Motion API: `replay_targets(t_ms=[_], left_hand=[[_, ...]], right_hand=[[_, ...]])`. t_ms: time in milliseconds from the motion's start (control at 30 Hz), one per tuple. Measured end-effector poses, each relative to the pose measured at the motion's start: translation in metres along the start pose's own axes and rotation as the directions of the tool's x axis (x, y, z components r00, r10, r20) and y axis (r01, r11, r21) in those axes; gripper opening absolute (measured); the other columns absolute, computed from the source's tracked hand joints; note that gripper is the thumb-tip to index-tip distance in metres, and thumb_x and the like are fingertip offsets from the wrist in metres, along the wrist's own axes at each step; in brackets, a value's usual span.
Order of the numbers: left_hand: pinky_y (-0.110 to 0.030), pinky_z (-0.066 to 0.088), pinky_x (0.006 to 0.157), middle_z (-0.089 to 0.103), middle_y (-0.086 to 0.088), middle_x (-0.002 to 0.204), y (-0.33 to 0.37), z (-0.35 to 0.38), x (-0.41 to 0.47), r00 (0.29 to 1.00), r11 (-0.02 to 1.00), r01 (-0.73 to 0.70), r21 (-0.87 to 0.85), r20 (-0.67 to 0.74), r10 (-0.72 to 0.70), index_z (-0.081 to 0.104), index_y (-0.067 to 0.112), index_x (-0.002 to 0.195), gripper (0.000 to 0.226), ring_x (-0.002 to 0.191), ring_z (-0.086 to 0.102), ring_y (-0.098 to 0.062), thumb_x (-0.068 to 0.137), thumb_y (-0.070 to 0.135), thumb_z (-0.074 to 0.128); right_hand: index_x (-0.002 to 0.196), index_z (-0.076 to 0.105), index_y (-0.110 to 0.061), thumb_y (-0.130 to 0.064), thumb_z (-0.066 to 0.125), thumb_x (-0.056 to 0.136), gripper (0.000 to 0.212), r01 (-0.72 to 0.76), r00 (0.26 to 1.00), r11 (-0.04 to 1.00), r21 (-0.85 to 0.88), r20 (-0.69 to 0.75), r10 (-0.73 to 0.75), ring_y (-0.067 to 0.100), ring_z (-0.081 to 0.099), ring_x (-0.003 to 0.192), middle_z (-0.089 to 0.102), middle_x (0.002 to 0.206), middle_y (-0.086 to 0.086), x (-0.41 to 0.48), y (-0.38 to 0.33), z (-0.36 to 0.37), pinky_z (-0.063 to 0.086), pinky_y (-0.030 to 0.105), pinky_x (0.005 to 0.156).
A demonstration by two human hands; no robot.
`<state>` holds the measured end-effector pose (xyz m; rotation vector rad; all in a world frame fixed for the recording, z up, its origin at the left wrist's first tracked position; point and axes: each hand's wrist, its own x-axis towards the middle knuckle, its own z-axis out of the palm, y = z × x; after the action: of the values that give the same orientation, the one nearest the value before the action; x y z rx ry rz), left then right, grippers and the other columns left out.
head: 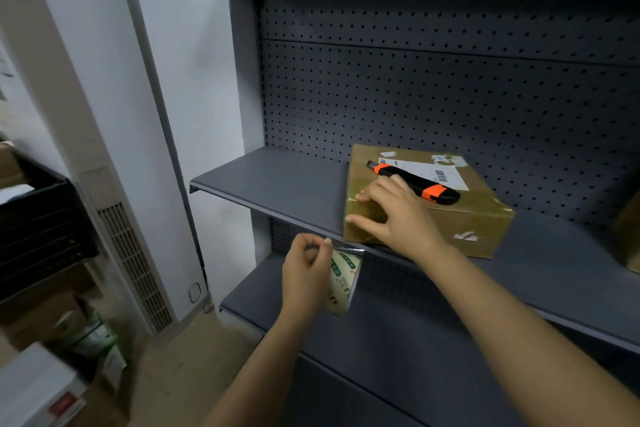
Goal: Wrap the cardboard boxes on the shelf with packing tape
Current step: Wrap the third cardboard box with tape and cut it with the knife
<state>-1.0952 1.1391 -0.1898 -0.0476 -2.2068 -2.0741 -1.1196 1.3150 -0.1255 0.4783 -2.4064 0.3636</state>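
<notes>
Head view shows one cardboard box [467, 222] sitting near the front edge of the grey shelf [277, 184], its left end and front face shining as if tape is already laid over them. The right hand [398, 215] rests on the box's front left corner with fingers spread and flat, pressing the surface down. Below the shelf lip, the left hand [304, 274] has its fingers curled round a roll of packing tape [344, 279], fingertips pinching at the roll's upper edge; a short strip seems to lead from there toward the box, though I cannot tell whether it is attached. An orange and black utility knife [419, 184] lies on top of the box, beside the shipping label [450, 172], untouched. By my judgement this box is partly wrapped, with the cut not yet made, and a second box [628, 236] at the far right, mostly out of frame, looks left to do.
</notes>
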Motion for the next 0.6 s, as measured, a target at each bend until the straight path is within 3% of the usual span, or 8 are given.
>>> replay_targets(t_ms=[133,233,300,400,533,600], left_hand=[[-0.032,0.042,0.054,0.053,0.005,0.052,0.004,-0.005,-0.005,1.0,1.0,-0.015,-0.002,-0.007,0.015,0.056,0.017,0.086,0.016,0.055,0.053,-0.015,0.097,0.029,0.058],[-0.033,0.042,0.055,0.051,0.005,0.051,0.009,-0.009,-0.009,0.999,0.999,-0.047,-0.004,0.01,0.047,0.055,0.016,0.086,0.017,0.054,0.052,-0.015,0.098,0.028,0.057],[-0.033,0.043,0.054,0.055,0.004,0.052,0.014,-0.013,-0.011,0.997,0.998,-0.067,-0.021,0.028,0.068,0.054,0.015,0.086,0.017,0.054,0.056,-0.015,0.098,0.027,0.058],[-0.029,0.045,0.053,0.06,0.004,0.055,0.022,-0.02,-0.011,0.99,0.992,-0.12,-0.039,0.062,0.123,0.052,0.016,0.084,0.017,0.057,0.062,-0.013,0.099,0.024,0.058],[-0.025,0.048,0.053,0.065,0.005,0.06,0.031,-0.032,-0.007,0.97,0.978,-0.192,-0.085,0.135,0.203,0.053,0.012,0.089,0.014,0.06,0.065,-0.01,0.099,0.02,0.059],[-0.022,0.049,0.052,0.067,0.003,0.063,0.035,-0.041,-0.001,0.957,0.97,-0.216,-0.115,0.17,0.234,0.054,0.011,0.09,0.012,0.062,0.067,-0.01,0.099,0.019,0.059]], right_hand=[[0.085,0.058,-0.015,-0.038,0.075,0.082,0.028,-0.046,0.997,0.998,-0.039,-0.066,0.043,0.012,0.04,0.088,0.053,0.09,-0.005,0.005,-0.011,0.008,0.038,0.029,0.072],[0.095,0.06,-0.017,-0.037,0.076,0.081,0.029,-0.055,0.997,0.998,-0.04,0.053,0.057,0.011,0.042,0.095,0.052,0.1,-0.008,0.007,-0.01,0.0,0.045,0.033,0.08],[0.103,0.062,-0.018,-0.036,0.072,0.086,0.026,-0.065,0.994,0.997,0.045,0.091,0.06,0.009,0.044,0.101,0.052,0.105,-0.01,0.004,-0.011,-0.008,0.045,0.031,0.087],[0.104,0.068,-0.017,-0.032,0.066,0.091,0.019,-0.05,0.999,0.975,0.218,0.025,0.046,0.005,0.049,0.099,0.057,0.103,-0.009,-0.005,-0.03,-0.015,0.043,0.025,0.094],[0.111,0.067,-0.022,-0.035,0.065,0.091,0.024,-0.228,0.97,0.924,0.306,0.149,0.191,0.0,0.057,0.091,0.061,0.1,-0.012,-0.018,-0.06,-0.016,0.045,0.011,0.076],[0.106,0.068,-0.021,-0.034,0.068,0.09,0.021,-0.327,0.941,0.885,0.331,0.201,0.273,0.001,0.06,0.086,0.066,0.095,-0.011,-0.021,-0.067,-0.01,0.048,0.013,0.072]])
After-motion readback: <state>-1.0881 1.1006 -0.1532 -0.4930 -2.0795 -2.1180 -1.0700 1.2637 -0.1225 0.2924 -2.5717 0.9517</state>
